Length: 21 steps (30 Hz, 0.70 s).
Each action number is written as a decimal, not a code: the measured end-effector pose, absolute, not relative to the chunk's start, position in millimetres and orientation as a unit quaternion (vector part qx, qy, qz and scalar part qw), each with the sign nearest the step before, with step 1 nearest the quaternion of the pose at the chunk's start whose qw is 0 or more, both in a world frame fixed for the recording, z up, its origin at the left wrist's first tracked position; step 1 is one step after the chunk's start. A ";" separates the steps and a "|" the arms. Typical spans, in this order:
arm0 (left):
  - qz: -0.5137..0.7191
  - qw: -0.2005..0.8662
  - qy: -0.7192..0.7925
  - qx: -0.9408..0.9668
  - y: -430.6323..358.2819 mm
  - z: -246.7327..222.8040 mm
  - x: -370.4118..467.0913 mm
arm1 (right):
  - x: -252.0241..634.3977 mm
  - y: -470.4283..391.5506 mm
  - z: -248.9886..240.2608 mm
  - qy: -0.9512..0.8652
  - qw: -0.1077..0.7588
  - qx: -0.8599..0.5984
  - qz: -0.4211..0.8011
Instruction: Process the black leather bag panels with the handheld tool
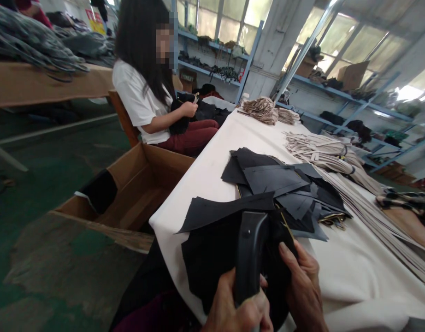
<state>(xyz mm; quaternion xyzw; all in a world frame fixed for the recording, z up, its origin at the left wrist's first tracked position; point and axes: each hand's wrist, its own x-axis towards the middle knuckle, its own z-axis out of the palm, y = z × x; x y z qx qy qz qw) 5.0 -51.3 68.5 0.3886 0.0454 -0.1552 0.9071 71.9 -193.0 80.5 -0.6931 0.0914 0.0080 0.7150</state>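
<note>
My left hand (238, 304) is closed around a black, curved, handle-like tool (250, 249), whose kind I cannot make out. Behind the tool spreads a black fabric piece (212, 258) with a gold zipper (285, 221) along its upper right edge. Thumb and fingers of my right hand (304, 286) grip that piece near the zipper. Just beyond lies a loose pile of dark cut pieces (278, 180), some with gold zippers, on the white-covered table (198, 184).
Bundles of beige straps (323, 147) run along the table's right side, near another person's forearm (409, 226). A cardboard box (129, 193) stands on the floor to the left. Behind it a seated person (146, 101) holds a small gold-coloured item. Blue shelves (212, 44) line the wall.
</note>
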 end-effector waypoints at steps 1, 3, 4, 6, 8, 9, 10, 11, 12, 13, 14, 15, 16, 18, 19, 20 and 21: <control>-0.176 0.911 0.036 0.372 -52.1 71.7 9.3 | 72.4 -192.7 81.7 0.102 0.711 -0.696 0.007; -0.212 0.913 0.026 0.347 -52.9 77.3 18.9 | 72.4 -192.1 84.8 0.114 0.688 -0.716 0.002; -0.216 0.914 0.027 0.343 -52.8 79.8 24.0 | 71.8 -192.2 86.4 0.114 0.677 -0.728 0.002; -0.191 0.915 0.033 0.355 -51.2 84.9 33.6 | 69.9 -193.2 89.7 0.110 0.663 -0.740 0.011; -0.145 0.914 0.041 0.376 -47.1 90.3 41.5 | 68.2 -194.4 92.4 0.121 0.667 -0.734 0.032; -0.129 0.913 0.044 0.384 -44.0 92.8 44.4 | 68.0 -194.6 93.3 0.134 0.675 -0.725 0.041; -0.119 0.911 0.045 0.392 -40.5 95.1 46.4 | 68.4 -194.5 93.8 0.148 0.684 -0.713 0.047; -0.114 0.909 0.045 0.398 -36.6 96.9 47.6 | 69.7 -194.1 93.9 0.160 0.694 -0.700 0.046; -0.113 0.908 0.044 0.401 -32.8 98.1 48.0 | 71.7 -193.5 93.6 0.169 0.705 -0.688 0.041; -0.116 0.906 0.043 0.404 -29.2 98.6 47.8 | 74.5 -192.8 93.2 0.173 0.714 -0.677 0.031; -0.120 0.905 0.042 0.407 -26.0 98.5 47.0 | 77.9 -192.1 93.1 0.173 0.721 -0.671 0.020; -0.120 0.904 0.045 0.407 -23.4 97.9 46.0 | 81.6 -191.3 93.6 0.170 0.723 -0.669 0.011; -0.121 0.904 0.049 0.408 -21.5 97.0 44.8 | 85.5 -190.5 95.2 0.166 0.722 -0.671 0.004; -0.121 0.903 0.055 0.408 -19.1 94.7 42.2 | 93.2 -188.7 103.0 0.145 0.709 -0.690 -0.006; -0.116 0.904 0.058 0.407 -18.5 93.7 40.9 | 96.6 -187.6 109.5 0.126 0.694 -0.709 -0.019; -0.108 0.906 0.057 0.405 -18.0 93.0 39.7 | 99.6 -186.5 117.3 0.104 0.667 -0.736 -0.048; -0.098 0.907 0.056 0.405 -17.5 92.8 38.4 | 102.4 -185.6 126.0 0.079 0.624 -0.771 -0.098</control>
